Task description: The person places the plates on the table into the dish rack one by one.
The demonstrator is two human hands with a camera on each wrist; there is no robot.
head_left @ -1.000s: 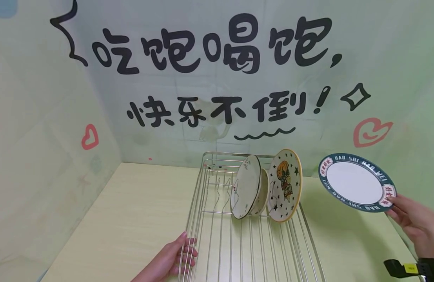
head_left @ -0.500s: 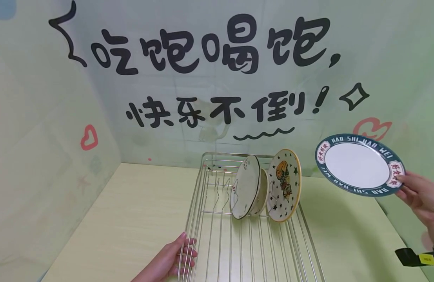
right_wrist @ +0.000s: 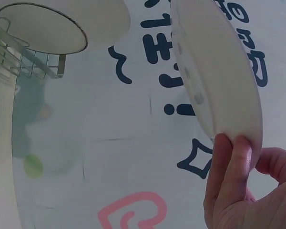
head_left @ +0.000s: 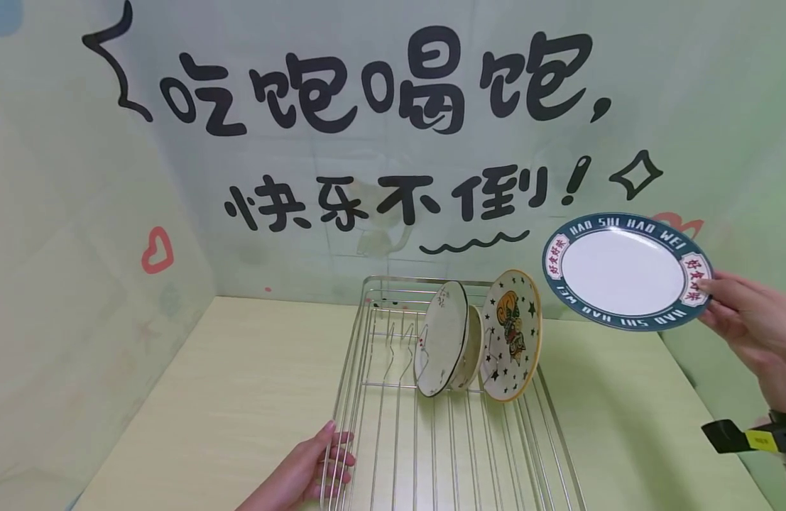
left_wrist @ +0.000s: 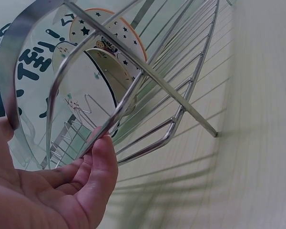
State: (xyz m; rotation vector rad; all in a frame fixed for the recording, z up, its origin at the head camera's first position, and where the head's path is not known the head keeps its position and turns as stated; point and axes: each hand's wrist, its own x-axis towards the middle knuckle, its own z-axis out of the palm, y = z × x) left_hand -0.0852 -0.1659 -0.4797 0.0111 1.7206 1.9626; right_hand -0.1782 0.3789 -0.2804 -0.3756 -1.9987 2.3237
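My right hand point(head_left: 750, 323) pinches the right rim of an oval plate point(head_left: 623, 273) with a dark green lettered border, thumb on top and fingers underneath. It is held in the air, right of the wire dish rack point(head_left: 424, 279). The right wrist view shows the pale underside of this plate point(right_wrist: 224, 81) above the fingers. My left hand point(head_left: 303, 465) grips the rack's left side near the front; in the left wrist view its fingertips point(left_wrist: 102, 148) meet a metal wire. A black-rimmed white dish point(head_left: 440, 341), a bowl point(head_left: 473, 348) and a star-patterned plate point(head_left: 510, 337) stand on edge in the rack.
The rack stands on a pale wooden table point(head_left: 258, 376). Behind it rises a backdrop point(head_left: 341, 156) with large black writing, and a green side wall point(head_left: 750, 213) borders the table at right. Bare rack slots lie left of the black-rimmed dish.
The right hand has raised the oval plate, first moving right, then back left toward the rack. The plate now lies flatter. Left hand and rack stay in place; the head view shifts slightly.
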